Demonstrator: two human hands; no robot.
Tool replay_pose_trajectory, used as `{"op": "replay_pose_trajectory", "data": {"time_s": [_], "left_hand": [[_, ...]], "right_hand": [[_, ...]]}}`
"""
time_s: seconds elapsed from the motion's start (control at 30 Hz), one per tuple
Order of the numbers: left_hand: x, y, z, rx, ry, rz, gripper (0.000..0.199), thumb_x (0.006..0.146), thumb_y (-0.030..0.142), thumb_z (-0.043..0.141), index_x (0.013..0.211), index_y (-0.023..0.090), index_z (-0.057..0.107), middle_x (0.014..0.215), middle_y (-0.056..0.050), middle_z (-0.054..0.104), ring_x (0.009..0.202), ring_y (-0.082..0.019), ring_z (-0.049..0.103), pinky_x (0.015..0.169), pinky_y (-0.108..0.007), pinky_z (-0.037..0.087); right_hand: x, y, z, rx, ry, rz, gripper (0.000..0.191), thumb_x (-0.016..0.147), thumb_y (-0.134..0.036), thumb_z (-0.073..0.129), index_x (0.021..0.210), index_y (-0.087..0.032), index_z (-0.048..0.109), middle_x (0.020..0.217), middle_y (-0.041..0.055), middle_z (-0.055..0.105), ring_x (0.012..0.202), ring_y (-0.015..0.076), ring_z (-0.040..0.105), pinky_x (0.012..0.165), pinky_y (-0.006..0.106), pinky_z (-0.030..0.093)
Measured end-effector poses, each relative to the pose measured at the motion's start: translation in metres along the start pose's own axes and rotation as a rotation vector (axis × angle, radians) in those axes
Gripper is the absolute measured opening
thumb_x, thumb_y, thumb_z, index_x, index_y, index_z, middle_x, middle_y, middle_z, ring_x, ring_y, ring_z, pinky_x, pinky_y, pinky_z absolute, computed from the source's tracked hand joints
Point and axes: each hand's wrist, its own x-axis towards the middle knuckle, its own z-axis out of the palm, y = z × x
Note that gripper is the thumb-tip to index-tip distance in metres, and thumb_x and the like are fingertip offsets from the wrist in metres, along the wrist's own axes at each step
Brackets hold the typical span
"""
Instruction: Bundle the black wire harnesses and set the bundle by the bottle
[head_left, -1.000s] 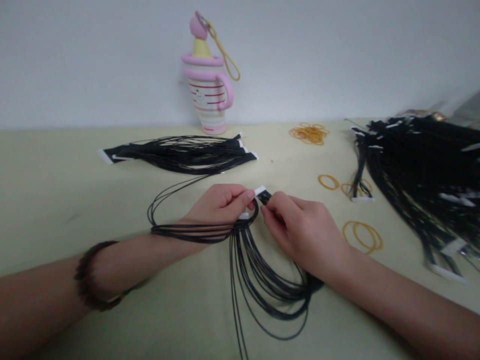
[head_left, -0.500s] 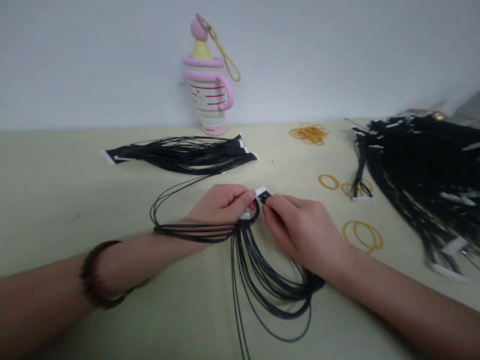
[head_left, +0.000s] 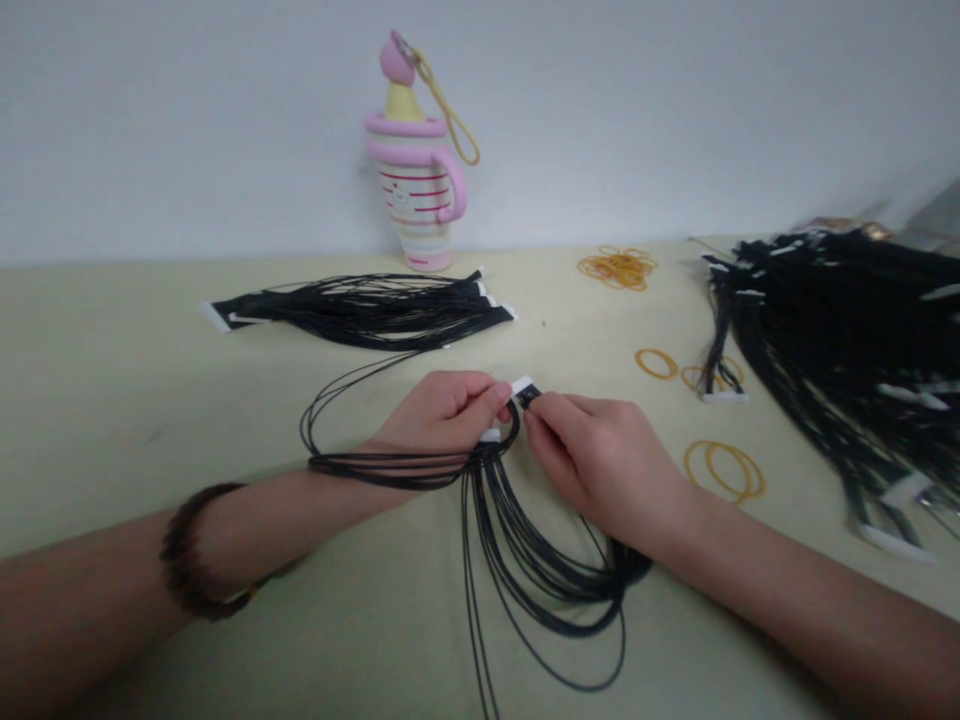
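Observation:
My left hand (head_left: 442, 412) grips a bundle of thin black wires (head_left: 517, 560) near a white connector (head_left: 490, 434), with some strands looped across my wrist. A second white connector (head_left: 521, 385) sticks out just past my left fingertips. My right hand (head_left: 592, 465) pinches the short black wire ends (head_left: 528, 397) beside that connector, its fingertips close to my left hand. Long wire loops hang down onto the pale green tablecloth (head_left: 150, 400) below both hands. Fingers hide part of the connectors.
A flat bundle of black wires with white ends (head_left: 360, 310) lies ahead, and a large wire heap (head_left: 840, 340) lies right. Yellow rubber bands (head_left: 724, 472) are scattered nearby. A pink-trimmed cup-shaped ornament (head_left: 412, 190) stands against the wall. A dark beaded bracelet (head_left: 195, 550) circles my left wrist.
Both hands have stayed almost in place at the connector. My right fingertips have shifted slightly toward it, and the hanging wire loops have swung a little.

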Motion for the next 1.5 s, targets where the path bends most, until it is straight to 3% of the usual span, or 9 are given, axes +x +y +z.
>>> {"op": "replay_pose_trajectory", "data": {"time_s": [0.33, 0.6, 0.93, 1.5], "left_hand": [[-0.0011, -0.0017, -0.0007, 0.037, -0.022, 0.016, 0.033, 0.085, 0.034, 0.039, 0.063, 0.014, 0.053, 0.055, 0.003, 0.044, 0.054, -0.009, 0.040, 0.052, -0.020, 0.028], [-0.0004, -0.0003, -0.0010, 0.014, -0.026, 0.029, 0.033, 0.086, 0.034, 0.039, 0.063, 0.014, 0.052, 0.055, 0.003, 0.043, 0.053, -0.009, 0.039, 0.052, -0.021, 0.028], [-0.0003, -0.0026, -0.0001, -0.013, -0.022, 0.023, 0.034, 0.085, 0.035, 0.039, 0.063, 0.014, 0.053, 0.055, 0.003, 0.043, 0.053, -0.009, 0.039, 0.052, -0.021, 0.028], [-0.0007, -0.0018, -0.0001, 0.048, -0.040, 0.050, 0.034, 0.085, 0.035, 0.038, 0.062, 0.014, 0.051, 0.055, 0.003, 0.043, 0.055, -0.010, 0.040, 0.053, -0.022, 0.028]], "right_hand": [[0.0019, -0.0026, 0.0000, -0.042, -0.033, 0.024, 0.025, 0.090, -0.021, 0.038, 0.080, -0.013, 0.059, 0.067, 0.0075, 0.065, 0.054, 0.0155, 0.056, 0.052, 0.027, 0.029], [-0.0013, 0.0021, 0.0038, 0.061, 0.148, -0.036, 0.023, 0.085, -0.022, 0.043, 0.068, -0.015, 0.056, 0.057, -0.0005, 0.053, 0.048, 0.0092, 0.044, 0.049, 0.023, 0.028], [-0.0008, 0.0013, 0.0039, 0.309, 0.171, 0.099, 0.015, 0.077, -0.017, 0.053, 0.062, -0.017, 0.052, 0.056, -0.0035, 0.052, 0.049, 0.0069, 0.044, 0.050, 0.020, 0.029], [-0.0017, 0.0012, 0.0053, 0.209, 0.138, 0.041, 0.020, 0.083, -0.021, 0.047, 0.063, -0.016, 0.049, 0.055, -0.0035, 0.047, 0.047, 0.0067, 0.039, 0.048, 0.020, 0.026]]}}
